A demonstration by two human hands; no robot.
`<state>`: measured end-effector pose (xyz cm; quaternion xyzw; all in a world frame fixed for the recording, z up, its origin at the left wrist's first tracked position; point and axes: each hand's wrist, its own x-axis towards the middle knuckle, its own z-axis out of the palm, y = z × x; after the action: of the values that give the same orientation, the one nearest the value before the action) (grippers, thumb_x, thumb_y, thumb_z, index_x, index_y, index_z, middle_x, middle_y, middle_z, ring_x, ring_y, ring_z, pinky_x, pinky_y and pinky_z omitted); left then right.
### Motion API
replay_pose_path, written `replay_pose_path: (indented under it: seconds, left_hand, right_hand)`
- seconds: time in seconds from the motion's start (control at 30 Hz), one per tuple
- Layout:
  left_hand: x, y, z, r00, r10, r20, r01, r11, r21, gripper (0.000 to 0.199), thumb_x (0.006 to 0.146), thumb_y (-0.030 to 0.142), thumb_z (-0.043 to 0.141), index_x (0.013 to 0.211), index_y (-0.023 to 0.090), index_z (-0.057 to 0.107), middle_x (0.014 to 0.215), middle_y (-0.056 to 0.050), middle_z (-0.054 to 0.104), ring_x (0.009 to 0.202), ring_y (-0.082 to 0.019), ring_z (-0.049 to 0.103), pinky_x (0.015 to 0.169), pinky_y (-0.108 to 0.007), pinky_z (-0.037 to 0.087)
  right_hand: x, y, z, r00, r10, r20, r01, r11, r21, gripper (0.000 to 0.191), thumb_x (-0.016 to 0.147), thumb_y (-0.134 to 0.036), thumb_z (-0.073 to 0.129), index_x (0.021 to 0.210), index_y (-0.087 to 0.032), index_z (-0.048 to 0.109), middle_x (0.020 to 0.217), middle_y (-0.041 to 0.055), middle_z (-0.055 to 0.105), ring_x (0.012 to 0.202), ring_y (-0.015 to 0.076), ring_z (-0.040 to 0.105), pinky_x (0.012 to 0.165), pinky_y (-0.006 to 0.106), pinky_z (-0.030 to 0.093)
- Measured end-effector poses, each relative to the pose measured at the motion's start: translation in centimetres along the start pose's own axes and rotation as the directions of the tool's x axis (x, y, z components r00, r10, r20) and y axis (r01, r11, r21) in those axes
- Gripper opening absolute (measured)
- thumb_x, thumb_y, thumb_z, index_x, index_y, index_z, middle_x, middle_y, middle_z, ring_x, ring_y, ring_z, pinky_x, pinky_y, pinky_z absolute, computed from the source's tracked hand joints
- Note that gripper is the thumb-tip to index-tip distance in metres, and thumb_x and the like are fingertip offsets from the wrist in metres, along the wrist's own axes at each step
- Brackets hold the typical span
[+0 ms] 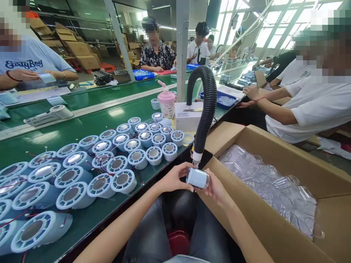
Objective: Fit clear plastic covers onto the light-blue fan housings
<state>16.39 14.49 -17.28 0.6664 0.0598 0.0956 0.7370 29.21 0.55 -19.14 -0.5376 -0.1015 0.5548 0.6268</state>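
Between my two hands, above my lap, is a light-blue cylindrical housing [197, 178] that appears to sit in a clear plastic cup. My left hand [177, 178] curls thumb and fingers around its left end. On its right end, by the clear rim, the fingers of my right hand [216, 188] are closed. The nozzle of a black corrugated hose [210, 106] comes down just above the piece. To the left, rows of similar light-blue housings [123, 180] stand on the green bench, with round metallic centres and red and black wires.
At my right a cardboard box [263, 138] holds many clear plastic cups [270, 186]. A pink-lidded cup [166, 104] and a white box [188, 116] stand by a grey post [181, 54]. A blue tray [225, 100] lies beyond. Co-workers sit across the bench and to my right.
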Motion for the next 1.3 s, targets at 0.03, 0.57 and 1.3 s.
replay_pose_path:
  seconds: [0.03, 0.57, 1.3]
  left_hand:
    - [-1.0, 0.4, 0.2, 0.999, 0.012, -0.032, -0.011, 0.999, 0.041, 0.071, 0.052, 0.018, 0.089, 0.116, 0.016, 0.058, 0.13, -0.014, 0.055, 0.123, -0.028, 0.052, 0.11, -0.047, 0.035]
    - [-10.0, 5.1, 4.3, 0.855, 0.514, 0.065, -0.44, 0.654, 0.615, 0.053, 0.081, 0.026, 0.07, 0.129, 0.028, 0.049, 0.127, -0.015, 0.049, 0.11, -0.025, 0.059, 0.083, -0.034, 0.053]
    - [-11.9, 5.3, 5.6, 0.857, 0.513, -0.048, -0.41, 0.736, 0.538, 0.018, 0.085, 0.022, 0.065, 0.103, 0.025, 0.066, 0.128, -0.01, 0.048, 0.11, -0.022, 0.057, 0.088, -0.031, 0.052]
  right_hand:
    - [-0.4, -0.2, 0.2, 1.0, 0.01, 0.016, -0.009, 0.999, -0.033, 0.04, 0.097, -0.046, 0.037, 0.078, -0.015, 0.051, 0.049, 0.0013, 0.061, 0.028, 0.0045, 0.043, 0.028, 0.009, 0.024]
    - [-8.3, -1.4, 3.0, 0.967, 0.073, 0.245, -0.004, 0.963, -0.271, 0.05, 0.087, -0.068, 0.044, 0.078, -0.019, 0.047, 0.047, -0.0084, 0.048, 0.028, 0.0047, 0.043, 0.026, 0.01, 0.026]
    - [-9.5, -1.0, 3.5, 0.95, 0.166, 0.264, -0.121, 0.976, -0.179, 0.052, 0.083, -0.071, 0.051, 0.081, -0.018, 0.051, 0.048, -0.0078, 0.049, 0.027, 0.0042, 0.043, 0.027, 0.01, 0.025]
